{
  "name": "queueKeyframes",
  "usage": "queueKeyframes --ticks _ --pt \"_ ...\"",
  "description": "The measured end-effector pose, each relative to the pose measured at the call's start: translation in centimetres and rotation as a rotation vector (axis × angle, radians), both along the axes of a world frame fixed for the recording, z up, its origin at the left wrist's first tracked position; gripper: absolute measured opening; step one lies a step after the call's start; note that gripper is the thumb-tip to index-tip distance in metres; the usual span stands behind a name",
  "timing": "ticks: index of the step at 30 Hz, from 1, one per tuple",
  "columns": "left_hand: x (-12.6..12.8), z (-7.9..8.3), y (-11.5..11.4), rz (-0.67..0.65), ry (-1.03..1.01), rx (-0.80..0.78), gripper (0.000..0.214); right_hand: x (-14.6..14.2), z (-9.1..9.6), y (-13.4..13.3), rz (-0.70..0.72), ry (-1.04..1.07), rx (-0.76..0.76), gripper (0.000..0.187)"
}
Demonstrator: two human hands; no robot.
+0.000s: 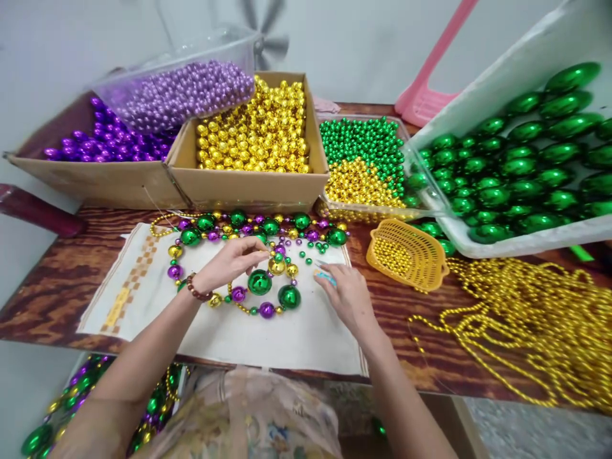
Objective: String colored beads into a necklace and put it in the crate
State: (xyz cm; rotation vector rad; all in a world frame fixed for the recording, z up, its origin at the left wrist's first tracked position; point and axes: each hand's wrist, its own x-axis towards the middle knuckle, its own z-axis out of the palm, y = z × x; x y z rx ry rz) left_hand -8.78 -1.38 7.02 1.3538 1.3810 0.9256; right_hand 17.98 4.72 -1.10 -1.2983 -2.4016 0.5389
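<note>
While left fingers pinch a gold bead, right fingers clasp a blue tool near it.

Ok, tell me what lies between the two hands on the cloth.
Head view: between the left hand and the right hand lies a stretch of the bead string, with a gold bead and two large green balls, resting on the white cloth.

Bead-stringing workshop, cardboard boxes of loose beads, bead strands heaped on worktable
</note>
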Motion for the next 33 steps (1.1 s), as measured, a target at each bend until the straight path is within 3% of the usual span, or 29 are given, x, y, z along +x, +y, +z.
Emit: queueKeyframes --ticks 3,5,7,9,14,17,20,23,28,31,33 --pt "0.4 1.4 -1.2 -0.038 -0.018 0.022 0.028 -4.1 4.3 -1.1 0.245 0.415 -0.212 0.037" --pt "0.2 2.6 -2.1 -0.028 -0.062 0.045 0.030 -6.8 7.1 -1.6 0.380 0.483 -0.280 0.045" --pt "-0.4 3.9 -3.1 -0.007 -0.119 0.059 0.029 -8.6 9.5 -1.8 0.443 0.479 -0.269 0.028" --pt "-1.6 5.3 -4.4 -0.043 -0.144 0.029 0.029 -9.4 11.6 -1.9 0.437 0.529 -0.232 0.017" --pt "-4.9 7.4 -6.8 -0.172 -0.083 0.007 0.023 -8.5 16.2 -2.5 0.315 0.704 -0.144 0.014" --pt "-5.9 8.2 -6.9 -0.158 -0.020 0.151 0.019 -7.5 18.4 -3.4 0.258 0.740 -0.118 0.010" --pt "-5.7 10.2 -5.8 -0.065 -0.040 0.419 0.017 -6.3 20.8 -4.5 0.203 0.762 -0.129 0.007" --pt "-4.2 14.5 -4.1 0.019 -0.026 0.723 0.013 -4.8 23.3 -5.5 0.203 0.710 -0.179 0.015" --pt "0.3 24.3 -3.0 -0.020 0.230 1.063 0.010 -2.7 27.4 -6.5 0.232 0.570 -0.155 0.022" --pt "3.9 28.7 -3.7 -0.085 0.396 1.169 0.009 -2.4 29.7 -7.2 0.265 0.678 -0.114 0.032" --pt "6.0 30.4 -4.2 -0.118 0.453 1.162 0.008 -2.6 31.3 -7.7 0.290 0.755 -0.086 0.033"
